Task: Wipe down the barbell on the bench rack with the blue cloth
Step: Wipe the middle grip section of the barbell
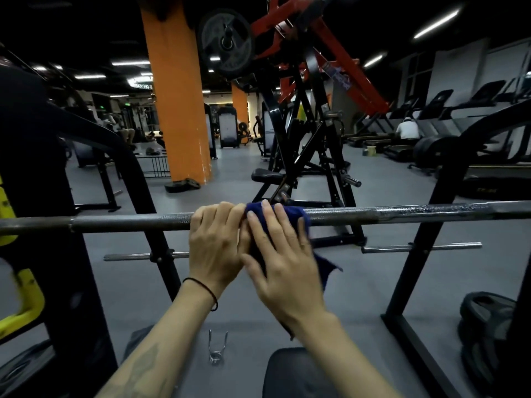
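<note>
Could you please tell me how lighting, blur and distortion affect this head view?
Head view: dim gym, bright ceiling strips; wide-angle bending bows the long steel barbell; right hand on the dark blue cloth is slightly motion-blurred; left hand sharper; corners darkened.

Long grey steel barbell [373,214]: knurled, rough, dull sheen. Dark blue cloth [290,222]: soft, matt, perhaps microfibre. Black rack upright [416,254]: painted metal, semi-gloss.

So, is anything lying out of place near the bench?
Yes. A spring collar lies loose on the floor by the bench pad, not on the barbell. Weight plates lean at the right.
</note>
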`<state>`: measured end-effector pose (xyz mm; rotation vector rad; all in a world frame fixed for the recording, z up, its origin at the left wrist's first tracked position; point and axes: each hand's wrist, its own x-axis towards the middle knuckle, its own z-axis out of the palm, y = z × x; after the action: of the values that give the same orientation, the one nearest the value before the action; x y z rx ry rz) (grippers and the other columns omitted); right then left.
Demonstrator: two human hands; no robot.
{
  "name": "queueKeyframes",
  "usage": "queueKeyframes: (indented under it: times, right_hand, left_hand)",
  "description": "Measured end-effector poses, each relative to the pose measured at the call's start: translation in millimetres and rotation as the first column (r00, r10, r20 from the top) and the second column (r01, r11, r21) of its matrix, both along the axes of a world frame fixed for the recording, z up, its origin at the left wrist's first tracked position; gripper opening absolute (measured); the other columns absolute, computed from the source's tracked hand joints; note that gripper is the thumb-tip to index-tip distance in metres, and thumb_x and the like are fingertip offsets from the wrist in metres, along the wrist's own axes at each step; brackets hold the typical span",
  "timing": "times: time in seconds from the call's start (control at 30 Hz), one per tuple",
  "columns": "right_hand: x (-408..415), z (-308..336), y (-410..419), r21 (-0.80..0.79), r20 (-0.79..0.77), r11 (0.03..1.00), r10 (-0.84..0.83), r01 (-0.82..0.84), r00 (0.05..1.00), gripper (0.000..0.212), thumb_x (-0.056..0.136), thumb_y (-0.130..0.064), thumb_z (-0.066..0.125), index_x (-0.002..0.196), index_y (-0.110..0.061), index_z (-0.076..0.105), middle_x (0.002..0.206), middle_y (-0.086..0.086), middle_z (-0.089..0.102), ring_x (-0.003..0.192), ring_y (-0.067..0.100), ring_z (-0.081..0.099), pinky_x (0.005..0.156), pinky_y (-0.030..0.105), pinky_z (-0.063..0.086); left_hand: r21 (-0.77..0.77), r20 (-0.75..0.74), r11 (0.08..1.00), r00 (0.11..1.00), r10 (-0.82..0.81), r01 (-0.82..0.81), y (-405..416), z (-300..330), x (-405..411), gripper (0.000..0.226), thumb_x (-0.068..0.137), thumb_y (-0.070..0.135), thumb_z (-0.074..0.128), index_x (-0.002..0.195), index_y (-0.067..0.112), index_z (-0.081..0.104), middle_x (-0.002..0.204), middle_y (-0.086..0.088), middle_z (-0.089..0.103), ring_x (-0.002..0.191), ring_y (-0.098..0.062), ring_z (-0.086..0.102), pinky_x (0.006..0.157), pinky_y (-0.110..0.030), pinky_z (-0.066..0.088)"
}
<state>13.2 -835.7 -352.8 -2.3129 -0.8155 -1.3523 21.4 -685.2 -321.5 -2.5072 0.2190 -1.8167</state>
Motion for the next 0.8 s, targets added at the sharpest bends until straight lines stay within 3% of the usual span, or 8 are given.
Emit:
queueKeyframes:
  times: [0.1, 0.23, 0.4, 0.47, 0.53, 0.63, 0.7, 0.8]
  right_hand:
    - [14, 1, -37, 0.089, 0.044, 0.99, -0.112, 0.108, 0.993, 0.056, 0.108, -0.042, 0.038, 0.159, -0.02, 0.039, 0.167, 0.004, 0.033, 0.158, 0.021, 0.022, 0.129, 0.049, 0.006]
    - [4, 5, -4, 0.367, -0.107, 0.923, -0.085, 0.119, 0.991, 0.061, 0.109, -0.045, 0.032, 0.16, -0.012, 0.037, 0.168, 0.008, 0.03, 0.16, 0.024, 0.011, 0.13, 0.048, -0.001]
    - [-2, 2, 2, 0.057, 0.003, 0.998, -0.006, 0.006, 1.0, 0.059, 0.109, -0.048, 0.032, 0.158, -0.016, 0.041, 0.168, 0.007, 0.032, 0.158, 0.023, 0.019, 0.129, 0.05, 0.007]
    - [8, -2, -22, 0.082, 0.032, 0.994, -0.07, 0.067, 0.997, 0.055, 0.11, -0.044, 0.033, 0.158, -0.02, 0.041, 0.167, 0.004, 0.034, 0.158, 0.021, 0.021, 0.129, 0.051, 0.007]
    - [7, -3, -25, 0.232, -0.028, 0.967, -0.102, 0.106, 0.994, 0.057, 0.11, -0.044, 0.03, 0.159, -0.017, 0.039, 0.167, 0.004, 0.033, 0.159, 0.022, 0.018, 0.129, 0.052, 0.005]
    - [-6, 2, 18, 0.335, -0.11, 0.941, -0.015, 0.051, 0.994, 0.063, 0.11, -0.048, 0.028, 0.16, -0.011, 0.034, 0.169, 0.008, 0.026, 0.16, 0.024, 0.008, 0.13, 0.048, 0.001]
    - [-9, 2, 32, 0.231, -0.085, 0.973, 0.029, -0.009, 0.996, 0.064, 0.108, -0.048, 0.033, 0.16, -0.01, 0.034, 0.169, 0.009, 0.026, 0.16, 0.024, 0.01, 0.13, 0.046, 0.002]
    - [3, -2, -5, 0.045, 0.038, 0.998, -0.051, 0.05, 0.998, 0.058, 0.107, -0.044, 0.04, 0.159, -0.017, 0.04, 0.167, 0.005, 0.033, 0.158, 0.023, 0.022, 0.129, 0.048, 0.006]
  left_hand:
    - [-0.034, 0.033, 0.998, 0.998, 0.058, -0.057, -5, 8, 4, 0.034, 0.104, 0.029, 0.036, 0.082, 0.014, 0.056, 0.075, -0.004, 0.051, 0.07, -0.027, 0.047, 0.072, -0.041, 0.036]
    - [-0.043, 0.092, 0.994, 0.99, 0.105, -0.101, -3, 14, 10, 0.038, 0.104, 0.029, 0.037, 0.072, 0.015, 0.052, 0.065, -0.003, 0.049, 0.061, -0.027, 0.046, 0.064, -0.04, 0.035]
    - [0.036, 0.135, 0.995, 0.987, 0.083, -0.088, 1, 19, 10, 0.038, 0.103, 0.023, 0.043, 0.066, 0.016, 0.05, 0.059, -0.004, 0.05, 0.053, -0.027, 0.047, 0.055, -0.037, 0.035]
    - [0.031, 0.15, 0.997, 0.987, 0.066, -0.072, -1, 23, 9, 0.039, 0.101, 0.021, 0.043, 0.063, 0.015, 0.05, 0.054, -0.004, 0.05, 0.047, -0.027, 0.046, 0.051, -0.034, 0.033]
    - [0.039, 0.145, 0.996, 0.987, 0.071, -0.077, 1, 28, 10, 0.043, 0.099, 0.019, 0.043, 0.057, 0.014, 0.05, 0.049, -0.004, 0.049, 0.041, -0.026, 0.044, 0.048, -0.029, 0.027]
    - [0.041, -0.012, 0.99, 0.991, 0.133, -0.133, 3, 37, 12, 0.056, 0.099, 0.025, 0.036, 0.048, 0.01, 0.054, 0.043, -0.007, 0.052, 0.035, -0.026, 0.046, 0.049, -0.024, 0.021]
    - [0.05, -0.185, 0.982, 0.964, 0.19, -0.184, 1, 44, 10, 0.063, 0.097, 0.032, 0.024, 0.053, 0.01, 0.062, 0.05, -0.01, 0.058, 0.043, -0.029, 0.055, 0.049, -0.025, 0.024]
    - [0.126, -0.285, 0.969, 0.928, 0.24, -0.211, 2, 45, 11, 0.073, 0.091, 0.038, 0.002, 0.075, 0.014, 0.069, 0.069, -0.008, 0.067, 0.061, -0.032, 0.059, 0.05, -0.03, 0.015]
